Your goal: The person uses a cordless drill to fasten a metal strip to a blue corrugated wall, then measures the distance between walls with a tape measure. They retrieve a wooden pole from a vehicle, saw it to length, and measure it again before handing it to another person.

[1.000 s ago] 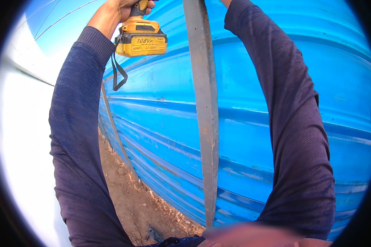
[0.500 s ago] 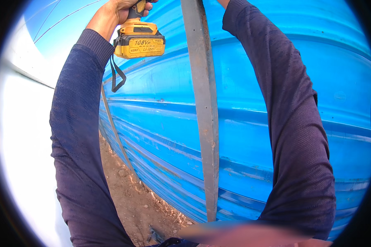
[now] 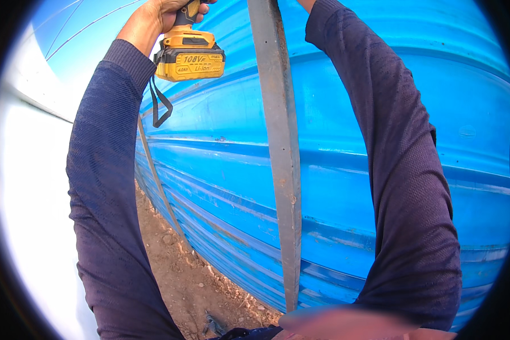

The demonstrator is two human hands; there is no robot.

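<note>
Left hand [image 3: 169,13]: wrapped round grip of yellow-and-black cordless power tool [image 3: 190,63], strap [image 3: 167,107] dangling. Right hand: past upper edge, hold indeterminable. Grey post [image 3: 282,130] before blue panel [image 3: 334,107].

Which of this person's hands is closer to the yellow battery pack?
Left. The left hand grips the cordless tool's handle just above the yellow battery pack. The right hand is out of frame past the top edge, its wrist showing right of the gray metal post, farther away.

And there's dark printing [image 3: 195,59] on the yellow battery pack [image 3: 190,74] of the power tool [image 3: 187,16]: bold characters up top, smaller ones below, another little mark toward the right.
</note>
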